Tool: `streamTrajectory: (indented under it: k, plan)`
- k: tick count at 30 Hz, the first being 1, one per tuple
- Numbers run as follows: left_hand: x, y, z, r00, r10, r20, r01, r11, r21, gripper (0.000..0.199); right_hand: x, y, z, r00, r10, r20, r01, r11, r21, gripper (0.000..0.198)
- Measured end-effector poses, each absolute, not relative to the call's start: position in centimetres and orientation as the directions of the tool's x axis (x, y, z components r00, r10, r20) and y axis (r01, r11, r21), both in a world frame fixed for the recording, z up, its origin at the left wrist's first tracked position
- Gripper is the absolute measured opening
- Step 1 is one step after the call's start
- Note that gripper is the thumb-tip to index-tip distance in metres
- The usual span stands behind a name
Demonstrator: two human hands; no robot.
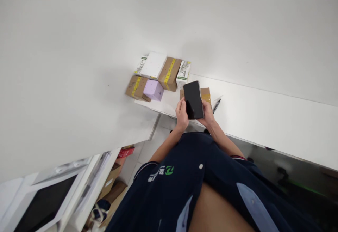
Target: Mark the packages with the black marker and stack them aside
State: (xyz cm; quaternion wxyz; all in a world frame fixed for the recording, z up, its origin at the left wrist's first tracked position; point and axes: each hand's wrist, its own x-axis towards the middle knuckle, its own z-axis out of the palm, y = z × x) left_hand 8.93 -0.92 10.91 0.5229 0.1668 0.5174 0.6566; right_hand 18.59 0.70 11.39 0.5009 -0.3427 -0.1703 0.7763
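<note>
A smartphone (193, 99) with a dark screen is held up in front of me, above the near edge of the white table. My left hand (182, 114) grips its left side, and my right hand (207, 114) its lower right side. Behind the phone lies a cardboard box (205, 94) with yellowish tape, mostly hidden by the phone and my hands. Just right of my right hand, a black pen or marker (217, 105) rests on the table.
At the table's left end several boxes are grouped: a white box (154, 65), a taped brown box (170, 73), a lilac box (153, 90), another brown box (138, 87) and a "Super Meal" carton (183, 74). The white table (274, 108) runs right along the wall. Shelves (105, 179) stand lower left.
</note>
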Motion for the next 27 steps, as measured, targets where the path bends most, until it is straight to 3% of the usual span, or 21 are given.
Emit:
streamTrajectory:
  k: [7, 14, 22, 27]
  plan:
    - [9.3, -1.4, 10.7, -0.413, 0.869, -0.273, -0.508, 0.028, 0.861, 0.035, 19.6, 1.3, 11.4, -0.181, 0.896, -0.405, -0.648, -0.418, -0.637, 0.012]
    - [9.4, -1.6, 11.0, -0.36, 0.891, -0.277, -0.507, 0.062, 0.859, 0.032, 20.1, 1.7, 11.3, -0.196, 0.894, -0.403, -0.65, -0.426, -0.629, 0.017]
    - [9.7, -1.6, 11.2, -0.364, 0.872, -0.327, -0.545, 0.085, 0.834, 0.029, 21.1, 1.5, 12.4, -0.348, 0.754, -0.556, -0.665, -0.617, -0.421, 0.014]
    - [9.5, -1.5, 10.7, -0.359, 0.866, -0.347, -0.543, 0.109, 0.833, 0.029, 21.3, 1.4, 12.7, -0.404, 0.723, -0.56, -0.677, -0.648, -0.349, 0.013]
